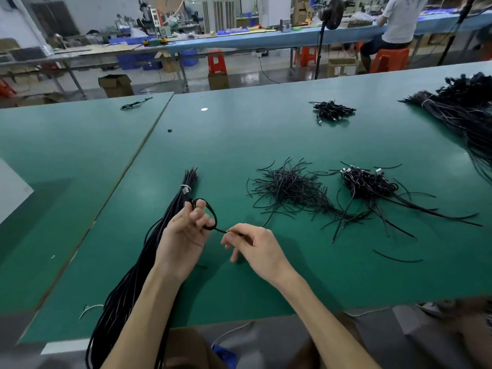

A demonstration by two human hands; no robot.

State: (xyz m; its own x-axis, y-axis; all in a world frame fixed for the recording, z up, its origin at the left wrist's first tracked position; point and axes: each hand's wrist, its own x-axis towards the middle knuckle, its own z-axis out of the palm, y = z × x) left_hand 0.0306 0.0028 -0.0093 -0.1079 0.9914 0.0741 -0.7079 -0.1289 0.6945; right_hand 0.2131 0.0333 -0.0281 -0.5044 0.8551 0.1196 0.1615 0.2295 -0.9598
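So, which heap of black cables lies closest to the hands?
The long bundle tied with a white band, running right beside the left hand; the loose heaps lie farther right.

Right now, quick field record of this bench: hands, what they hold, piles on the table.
left hand: holds black cable looped round its fingers
right hand: pinches the cable's free end
long bundle: black cables, white tie near far end, runs off near edge
middle pile: loose short black wires
right pile: coiled cables, loose wires around
far pile: small, coiled cables
table: green surface
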